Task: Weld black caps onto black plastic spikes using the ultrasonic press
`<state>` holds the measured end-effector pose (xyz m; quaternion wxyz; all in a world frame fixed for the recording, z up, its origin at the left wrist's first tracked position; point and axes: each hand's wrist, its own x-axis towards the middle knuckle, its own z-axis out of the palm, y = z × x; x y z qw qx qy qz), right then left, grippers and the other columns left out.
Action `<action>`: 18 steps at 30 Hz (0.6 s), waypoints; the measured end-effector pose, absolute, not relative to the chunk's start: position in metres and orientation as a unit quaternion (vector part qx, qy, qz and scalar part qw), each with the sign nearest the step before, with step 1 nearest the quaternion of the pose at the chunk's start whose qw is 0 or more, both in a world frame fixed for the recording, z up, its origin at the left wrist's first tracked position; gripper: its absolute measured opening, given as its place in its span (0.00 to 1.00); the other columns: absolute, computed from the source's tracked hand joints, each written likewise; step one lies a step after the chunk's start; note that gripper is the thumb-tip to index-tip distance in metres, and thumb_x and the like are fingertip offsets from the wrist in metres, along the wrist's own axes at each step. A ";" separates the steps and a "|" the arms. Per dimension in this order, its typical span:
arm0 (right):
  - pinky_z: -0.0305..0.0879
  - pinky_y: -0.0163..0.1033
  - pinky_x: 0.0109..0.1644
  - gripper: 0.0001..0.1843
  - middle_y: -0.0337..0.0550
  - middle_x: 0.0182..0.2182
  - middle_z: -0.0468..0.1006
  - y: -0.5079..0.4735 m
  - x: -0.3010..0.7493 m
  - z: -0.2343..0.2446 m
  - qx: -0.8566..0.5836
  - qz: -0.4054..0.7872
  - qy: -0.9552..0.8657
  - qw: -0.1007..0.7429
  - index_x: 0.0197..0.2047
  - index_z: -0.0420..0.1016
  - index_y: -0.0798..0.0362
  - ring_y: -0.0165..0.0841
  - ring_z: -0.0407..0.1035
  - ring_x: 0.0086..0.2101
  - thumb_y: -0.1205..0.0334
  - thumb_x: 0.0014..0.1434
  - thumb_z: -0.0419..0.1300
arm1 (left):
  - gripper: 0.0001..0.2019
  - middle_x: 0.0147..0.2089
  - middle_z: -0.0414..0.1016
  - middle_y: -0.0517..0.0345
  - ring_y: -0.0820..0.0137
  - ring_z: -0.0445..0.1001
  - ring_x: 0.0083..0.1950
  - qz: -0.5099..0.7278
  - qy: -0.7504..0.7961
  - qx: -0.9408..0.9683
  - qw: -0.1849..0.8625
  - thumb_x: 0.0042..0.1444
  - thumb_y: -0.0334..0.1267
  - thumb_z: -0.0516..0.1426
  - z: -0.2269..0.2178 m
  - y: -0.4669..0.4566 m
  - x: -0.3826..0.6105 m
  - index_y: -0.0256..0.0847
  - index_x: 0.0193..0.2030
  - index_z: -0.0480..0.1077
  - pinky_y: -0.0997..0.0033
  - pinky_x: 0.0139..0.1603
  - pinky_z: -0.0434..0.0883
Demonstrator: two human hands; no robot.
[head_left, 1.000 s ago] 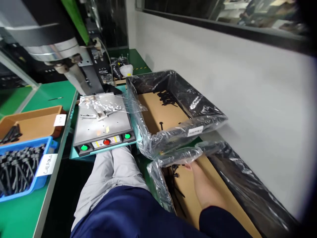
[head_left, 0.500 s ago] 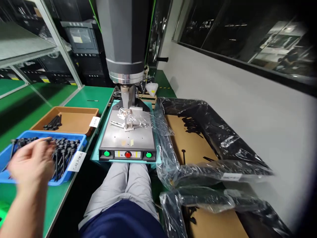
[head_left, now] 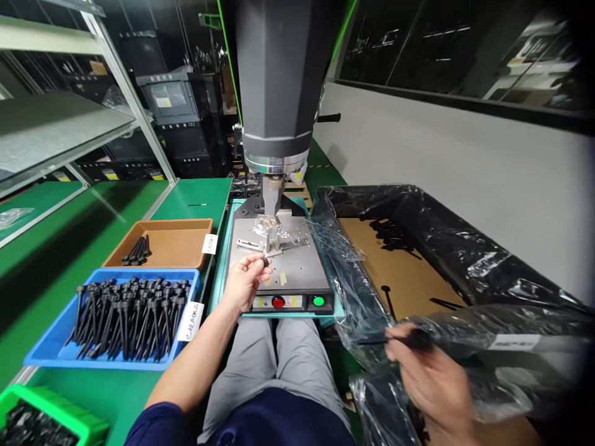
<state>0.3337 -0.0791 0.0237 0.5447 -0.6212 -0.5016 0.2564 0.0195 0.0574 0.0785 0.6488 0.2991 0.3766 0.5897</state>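
In front of the metal work plate (head_left: 292,272), my left hand (head_left: 242,282) pinches a small black piece (head_left: 265,262) between thumb and fingertips. My right hand (head_left: 432,375), blurred by motion, is closed on a thin black rod with a thick dark head (head_left: 419,339) over the front edge of the plastic-lined box. A small upright fixture (head_left: 273,241) stands on the plate, clear film around it, beneath the pointed metal tip of the grey press (head_left: 275,195). Many similar black rods (head_left: 127,313) fill the blue tray (head_left: 46,353) on my left.
Behind the blue tray is a brown tray (head_left: 181,241) with several rods. A green bin (head_left: 83,421) of small black pieces stands front left. Red (head_left: 277,301) and green (head_left: 318,301) buttons line the press base. On the right, a plastic-lined box (head_left: 367,272) holds more rods.
My left hand has moved from over the blue tray to the front of the work plate, now pinching a small black piece. My right hand has come into view holding a rod. The view has shifted left.
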 end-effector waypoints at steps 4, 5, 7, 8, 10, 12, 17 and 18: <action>0.73 0.47 0.47 0.18 0.50 0.39 0.78 -0.021 0.250 0.030 -0.499 0.390 -0.593 0.498 0.42 0.74 0.51 0.41 0.74 0.40 0.45 0.60 0.58 | 0.20 0.36 0.78 0.54 0.75 0.76 0.30 0.558 0.360 0.325 0.674 0.41 0.40 0.71 0.074 0.049 0.013 0.36 0.40 0.73 0.77 0.30 0.72; 0.74 0.44 0.43 0.18 0.48 0.35 0.78 -0.009 0.233 0.030 -0.486 0.417 -0.594 0.487 0.42 0.74 0.52 0.39 0.75 0.36 0.45 0.61 0.57 | 0.20 0.36 0.78 0.54 0.74 0.76 0.31 0.552 0.357 0.331 0.677 0.42 0.40 0.70 0.073 0.047 0.012 0.36 0.40 0.73 0.77 0.31 0.72; 0.74 0.40 0.37 0.19 0.45 0.32 0.77 0.008 0.208 0.028 -0.468 0.437 -0.609 0.469 0.42 0.74 0.53 0.35 0.74 0.31 0.45 0.63 0.55 | 0.19 0.35 0.78 0.54 0.72 0.77 0.33 0.541 0.355 0.339 0.683 0.41 0.40 0.70 0.071 0.043 0.008 0.35 0.39 0.74 0.75 0.34 0.73; 0.73 0.38 0.35 0.19 0.45 0.32 0.76 0.013 0.198 0.028 -0.459 0.432 -0.624 0.462 0.43 0.75 0.53 0.34 0.73 0.30 0.46 0.63 0.55 | 0.19 0.34 0.78 0.55 0.72 0.77 0.33 0.536 0.357 0.343 0.684 0.41 0.40 0.70 0.070 0.042 0.006 0.35 0.39 0.75 0.74 0.35 0.73; 0.71 0.37 0.37 0.17 0.45 0.34 0.75 0.018 0.186 0.029 -0.440 0.401 -0.666 0.450 0.44 0.76 0.52 0.34 0.72 0.33 0.49 0.64 0.55 | 0.19 0.31 0.78 0.56 0.73 0.77 0.31 0.526 0.368 0.349 0.683 0.41 0.40 0.70 0.068 0.039 0.000 0.35 0.39 0.76 0.75 0.34 0.72; 0.69 0.37 0.39 0.15 0.45 0.35 0.75 0.020 0.179 0.032 -0.428 0.364 -0.700 0.440 0.45 0.77 0.51 0.34 0.71 0.35 0.52 0.65 0.55 | 0.19 0.28 0.76 0.57 0.74 0.75 0.29 0.511 0.380 0.357 0.684 0.41 0.41 0.70 0.066 0.038 -0.005 0.35 0.40 0.77 0.76 0.31 0.71; 0.69 0.39 0.41 0.15 0.46 0.36 0.77 0.021 0.179 0.037 -0.426 0.323 -0.729 0.429 0.45 0.79 0.52 0.35 0.71 0.36 0.54 0.65 0.55 | 0.18 0.32 0.77 0.55 0.74 0.74 0.28 0.466 0.382 0.411 0.684 0.44 0.43 0.69 0.062 0.039 -0.009 0.37 0.40 0.79 0.75 0.29 0.70; 0.69 0.39 0.41 0.15 0.46 0.36 0.77 0.020 0.180 0.037 -0.427 0.318 -0.730 0.428 0.45 0.79 0.52 0.35 0.71 0.36 0.54 0.65 0.55 | 0.17 0.35 0.78 0.54 0.74 0.73 0.29 0.463 0.378 0.430 0.677 0.44 0.44 0.68 0.061 0.039 -0.008 0.38 0.40 0.79 0.75 0.29 0.70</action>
